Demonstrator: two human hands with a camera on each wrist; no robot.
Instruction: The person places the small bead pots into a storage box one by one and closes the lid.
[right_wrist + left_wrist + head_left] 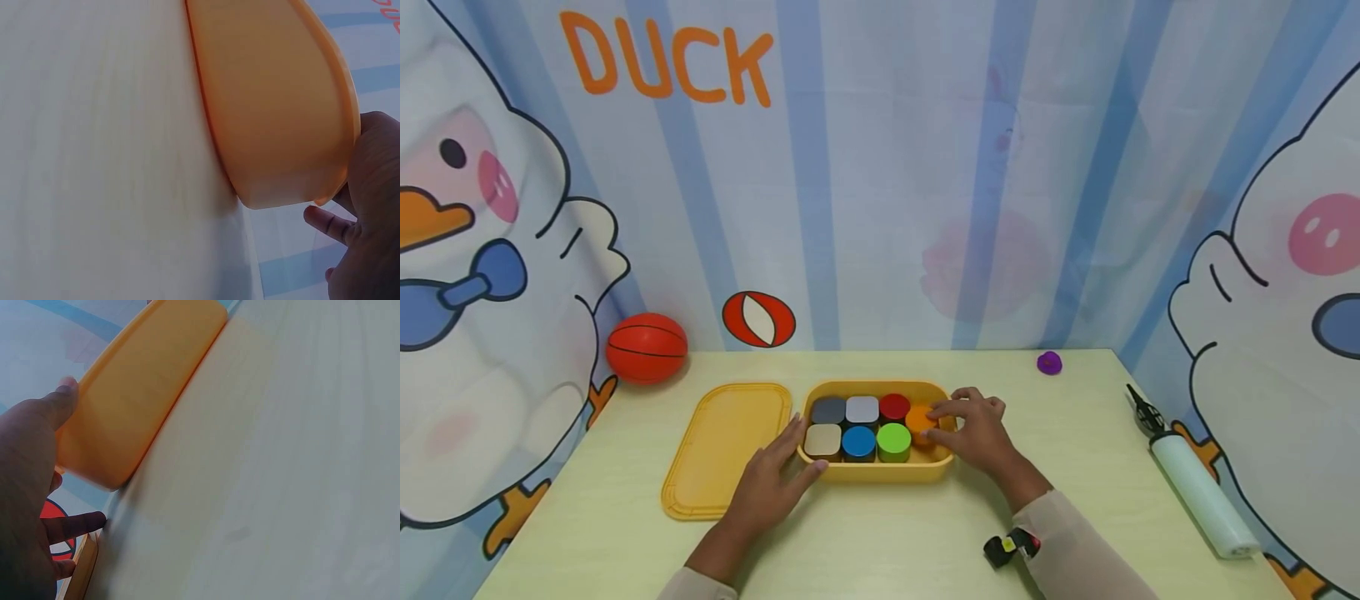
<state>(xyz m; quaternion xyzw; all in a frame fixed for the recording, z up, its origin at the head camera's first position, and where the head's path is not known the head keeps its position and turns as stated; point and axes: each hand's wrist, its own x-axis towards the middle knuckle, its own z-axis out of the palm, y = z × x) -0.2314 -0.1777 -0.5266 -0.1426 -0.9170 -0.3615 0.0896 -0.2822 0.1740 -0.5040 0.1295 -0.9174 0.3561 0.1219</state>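
Observation:
A yellow box (883,473) stands on the table, holding several small jars in two rows. Their lids are dark grey, light grey, red, orange, beige, blue and green. At the box's right end my right hand (976,429) reaches over the rim and pinches the orange-lidded jar (919,421) between thumb and fingers. My left hand (769,487) rests against the left end, its thumb at the near corner and its fingers extended along the side. In the left wrist view the thumb touches the box wall (137,394). The right wrist view hides the jar behind the box wall (275,106).
A flat yellow lid (722,450) lies left of the box. A red ball (647,348) sits at the back left. Toward the right are a small purple object (1049,362) and a pale green cylinder with a black nozzle (1202,496). A printed curtain hangs behind.

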